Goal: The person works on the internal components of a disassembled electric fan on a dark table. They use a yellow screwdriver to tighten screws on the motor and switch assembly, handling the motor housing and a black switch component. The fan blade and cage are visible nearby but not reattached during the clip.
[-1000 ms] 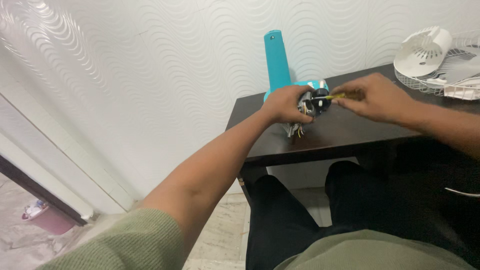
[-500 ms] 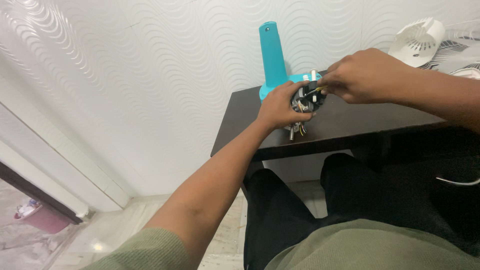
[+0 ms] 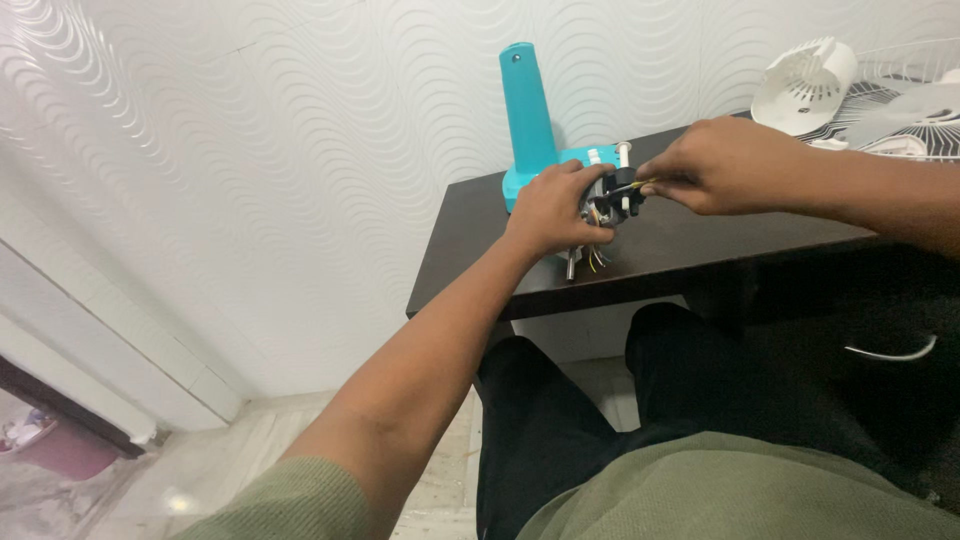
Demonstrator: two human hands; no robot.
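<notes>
Near the bench's (image 3: 700, 245) left front corner, the left hand (image 3: 548, 210) fingers wrap the small motor (image 3: 605, 205); the right hand (image 3: 725, 165) fingers pinch a thin tool (image 3: 632, 186) against it. Beyond stand a teal housing (image 3: 528, 115) and wavy white wall (image 3: 250, 150).

The left hand (image 3: 548, 212) wraps over the small motor part (image 3: 604, 205), covering most of its body, so its shape can't be made out. The right hand's (image 3: 722, 165) fingers (image 3: 668, 172) pinch something thin and yellowish, too small to identify. Loose wires (image 3: 597, 257) below are tiny and blurred. Far right, the white fan parts (image 3: 815, 85) run off the picture's edge. The dark surface (image 3: 480, 235) is cut off on the right too.
</notes>
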